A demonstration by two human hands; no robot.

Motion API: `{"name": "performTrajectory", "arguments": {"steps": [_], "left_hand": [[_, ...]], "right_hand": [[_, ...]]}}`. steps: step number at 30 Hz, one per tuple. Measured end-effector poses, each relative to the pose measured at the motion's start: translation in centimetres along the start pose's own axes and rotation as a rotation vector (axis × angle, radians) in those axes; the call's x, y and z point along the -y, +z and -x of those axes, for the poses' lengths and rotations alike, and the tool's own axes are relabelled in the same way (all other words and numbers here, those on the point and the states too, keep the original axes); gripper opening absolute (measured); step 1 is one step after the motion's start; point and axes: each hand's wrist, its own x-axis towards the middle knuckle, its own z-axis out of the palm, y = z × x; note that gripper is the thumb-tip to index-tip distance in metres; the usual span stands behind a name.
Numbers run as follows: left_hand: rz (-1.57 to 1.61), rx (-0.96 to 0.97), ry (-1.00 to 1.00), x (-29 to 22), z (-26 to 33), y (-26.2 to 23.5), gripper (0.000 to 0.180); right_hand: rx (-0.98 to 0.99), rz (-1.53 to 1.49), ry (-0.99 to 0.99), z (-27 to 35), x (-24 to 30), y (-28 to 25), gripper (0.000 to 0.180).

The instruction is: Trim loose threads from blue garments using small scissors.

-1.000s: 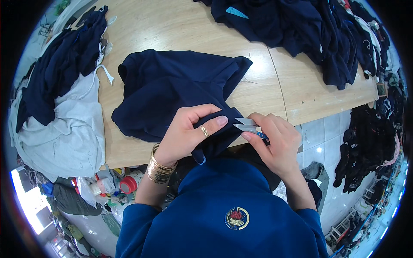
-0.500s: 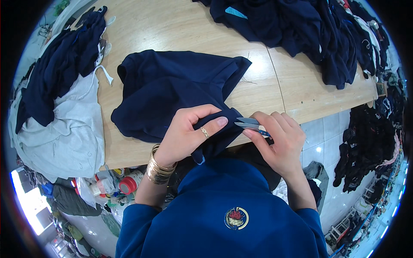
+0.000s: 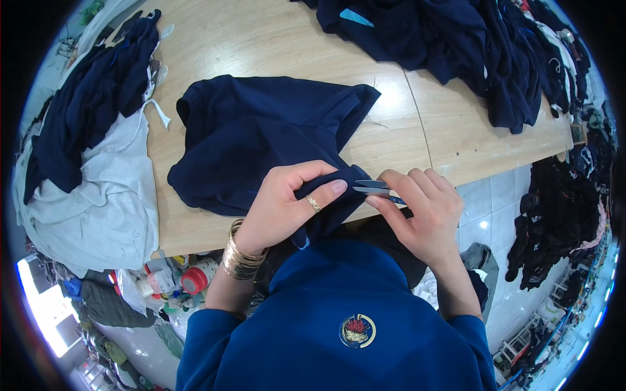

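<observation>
A navy blue garment (image 3: 254,133) lies bunched on the wooden table in front of me, its near edge hanging over toward my lap. My left hand (image 3: 290,199) pinches a fold of it between thumb and fingers; a ring and several gold bangles are on that hand and wrist. In my right hand (image 3: 420,208) is a pair of thread snips (image 3: 373,188), gripped between thumb and fingers. Their blades point left and their tips reach the garment's edge beside my left thumb. Whether the tips touch a thread is too small to tell.
Dark navy garments (image 3: 443,39) are heaped at the table's far right. A pale grey cloth (image 3: 111,189) and another navy garment (image 3: 104,85) lie on the left. Loose threads (image 3: 375,120) rest on the wooden tabletop (image 3: 261,39). Black clothes (image 3: 554,221) are piled on the floor at right.
The snips have shifted very slightly to the left, and their blades have turned a little and look closer together. My left hand still pinches the garment in nearly the same place.
</observation>
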Motion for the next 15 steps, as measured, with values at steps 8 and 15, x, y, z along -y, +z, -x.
{"name": "performTrajectory", "arguments": {"steps": [8,15], "left_hand": [[0.031,-0.023,0.018,0.8,-0.1,0.2,0.02],[0.134,0.022,-0.026,0.8,-0.3,0.6,0.021]], "right_hand": [[-0.004,-0.478,0.299,0.1,0.1,0.0,0.02],[-0.106,-0.515,0.161,0.3,1.1,2.0,0.021]]}}
